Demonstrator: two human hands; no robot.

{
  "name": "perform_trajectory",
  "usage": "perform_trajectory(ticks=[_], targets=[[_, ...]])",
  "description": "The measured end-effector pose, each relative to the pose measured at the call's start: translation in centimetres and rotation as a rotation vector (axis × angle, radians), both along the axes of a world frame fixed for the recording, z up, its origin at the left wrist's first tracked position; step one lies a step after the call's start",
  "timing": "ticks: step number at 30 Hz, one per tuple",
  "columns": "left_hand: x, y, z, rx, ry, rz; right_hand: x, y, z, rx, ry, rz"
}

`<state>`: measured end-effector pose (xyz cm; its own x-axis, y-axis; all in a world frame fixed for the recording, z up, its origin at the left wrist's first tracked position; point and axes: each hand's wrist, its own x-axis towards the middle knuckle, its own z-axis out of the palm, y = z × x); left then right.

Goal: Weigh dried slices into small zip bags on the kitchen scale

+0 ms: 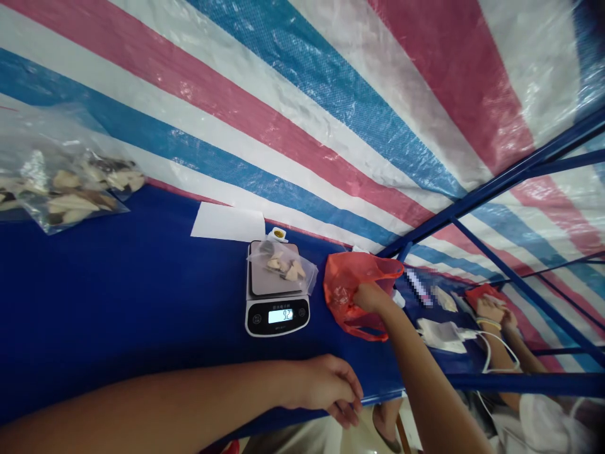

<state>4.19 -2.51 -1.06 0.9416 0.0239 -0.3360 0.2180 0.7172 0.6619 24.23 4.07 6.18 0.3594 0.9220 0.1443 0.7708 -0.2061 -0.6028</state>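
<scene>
My right hand (371,296) reaches into a red plastic bag (338,277); its fingers are hidden inside. Near the table's front edge rests my left hand (326,386), its fingers curled loosely and somewhat apart, holding nothing. A digital scale (277,318) with a lit display stands to the left of the red bag. On its plate lies a small clear bag (286,265) with pale, dark-edged pieces inside, overhanging the plate's right side.
Clear bags of similar pieces (70,195) lie at the far left. White paper (229,222) and a small white object (278,234) are behind the scale. Blue metal bars (477,186) cross the right side. Another person's hands (491,312) are beyond them.
</scene>
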Motion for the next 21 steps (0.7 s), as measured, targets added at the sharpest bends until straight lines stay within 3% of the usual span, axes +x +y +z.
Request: perform_trajectory(ticks=[4,9,12,17,21], targets=[[-0.2,0.0,0.2,-0.003,-0.021,-0.01,0.6,-2.6,1.9,-0.171,0.024,0.066],[0.4,-0.3,-0.8,-0.019,-0.063,0.01,0.1,-7.2,1.8,-0.319,0.344,0.101],[0.9,-0.2,-1.2,-0.011,-0.058,-0.003,-0.8,-8.2,2.8,-0.439,0.367,0.244],[1.3,0.2,-2.3,0.082,0.05,-0.023,-1.3,-4.0,6.0,-0.492,0.367,0.426],[1.8,0.3,-4.0,0.158,0.097,-0.004,-0.7,0.0,5.5,-0.387,0.571,0.495]])
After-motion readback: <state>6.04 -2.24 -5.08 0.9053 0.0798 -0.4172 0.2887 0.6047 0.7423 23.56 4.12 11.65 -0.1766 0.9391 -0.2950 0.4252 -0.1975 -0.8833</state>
